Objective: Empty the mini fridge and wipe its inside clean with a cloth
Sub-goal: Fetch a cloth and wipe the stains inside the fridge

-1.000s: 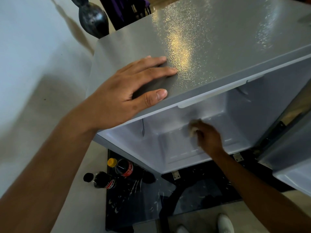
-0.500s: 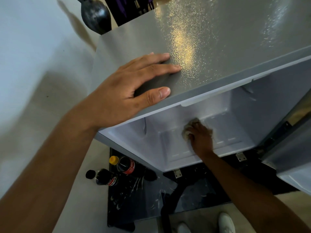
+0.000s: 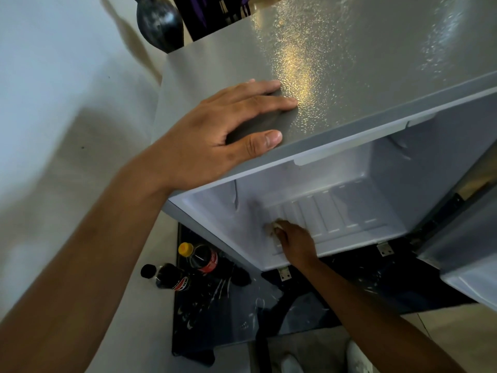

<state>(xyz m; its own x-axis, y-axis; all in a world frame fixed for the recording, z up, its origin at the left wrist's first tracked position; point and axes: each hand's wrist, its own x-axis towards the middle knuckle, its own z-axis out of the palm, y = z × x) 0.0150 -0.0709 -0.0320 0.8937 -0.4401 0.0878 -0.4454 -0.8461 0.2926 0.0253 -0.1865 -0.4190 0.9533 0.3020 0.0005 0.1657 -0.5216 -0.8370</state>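
Head view: the right hand [image 3: 294, 242], bunched round a small tan cloth [image 3: 273, 228], has slid from the middle of the ribbed white floor to the near-left corner inside the grey textured mini fridge [image 3: 349, 63] within the last second. The left hand [image 3: 228, 130] stays flat, fingers straight, on the fridge top. Two dark cola bottles [image 3: 188, 267] stand on the floor outside, so emptying looks done and wiping seems well underway.

- Your right hand [image 3: 294, 242] with the cloth [image 3: 273, 229] now sits farther left and nearer the front edge of the fridge [image 3: 349, 211] floor than a second ago, when it was near the middle by the back wall.
- More of the ribbed floor shows to the hand's right.
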